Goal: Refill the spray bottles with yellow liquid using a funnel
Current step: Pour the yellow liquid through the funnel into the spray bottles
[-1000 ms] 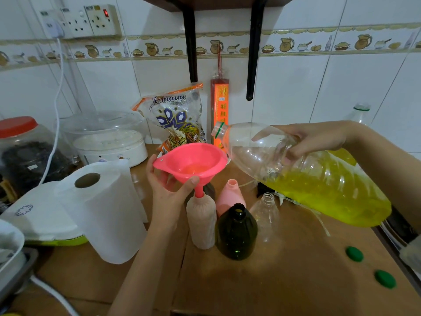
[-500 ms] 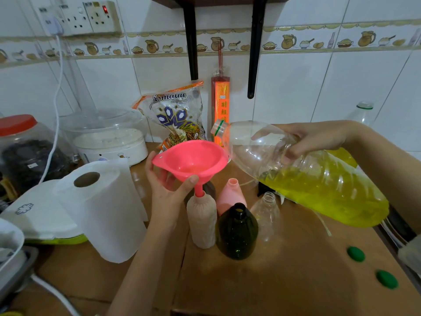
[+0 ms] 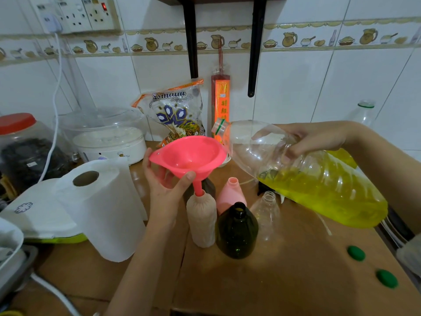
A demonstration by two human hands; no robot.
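A pink funnel (image 3: 193,153) stands with its spout in the neck of a beige bottle (image 3: 201,218), and my left hand (image 3: 163,181) grips its bowl from the left. My right hand (image 3: 312,139) holds a big clear jug of yellow liquid (image 3: 319,185) tilted on its side, mouth raised just right of the funnel rim. No liquid reaches the mouth. A little liquid lies in the funnel's bottom. A dark green bottle (image 3: 237,231), a pink bottle (image 3: 231,195) and a small clear bottle (image 3: 266,210) stand uncapped beside the beige one.
A paper towel roll (image 3: 98,208) stands left of my arm. Two green caps (image 3: 356,253) (image 3: 387,278) lie on the brown table (image 3: 284,281) at the right. A rice bag (image 3: 175,112), a white cooker (image 3: 109,137) and a red-lidded jar (image 3: 20,144) line the tiled wall.
The jug's mouth has lifted slightly and the yellow liquid has settled back toward its base. The funnel and my left hand stay where they were.
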